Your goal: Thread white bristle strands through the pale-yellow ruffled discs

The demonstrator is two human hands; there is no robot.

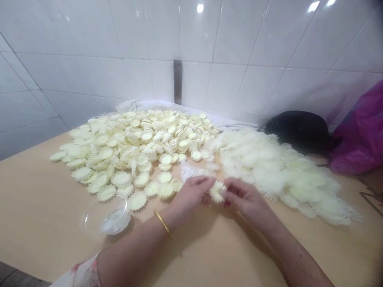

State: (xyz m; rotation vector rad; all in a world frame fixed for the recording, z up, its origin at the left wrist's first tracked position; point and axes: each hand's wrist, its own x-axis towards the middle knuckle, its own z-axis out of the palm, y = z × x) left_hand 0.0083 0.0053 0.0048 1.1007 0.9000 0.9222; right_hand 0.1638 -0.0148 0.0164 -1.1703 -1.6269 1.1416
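My left hand (pixel 192 193) and my right hand (pixel 246 198) meet over the wooden table (pixel 35 213), both pinching one small cream flower piece (pixel 217 191) between their fingertips. A gold bangle (pixel 162 223) circles my left wrist. Just beyond the hands lies a wide heap of cream fluted flower pieces (pixel 137 150) to the left. A fluffier pile of pale petal pieces (pixel 281 171) spreads out to the right.
A small clear bowl (pixel 109 218) with white stuff in it stands left of my left forearm. A black bag (pixel 300 129) and a magenta plastic bag (pixel 366 128) rest at the back right against the white tiled wall (pixel 195 43).
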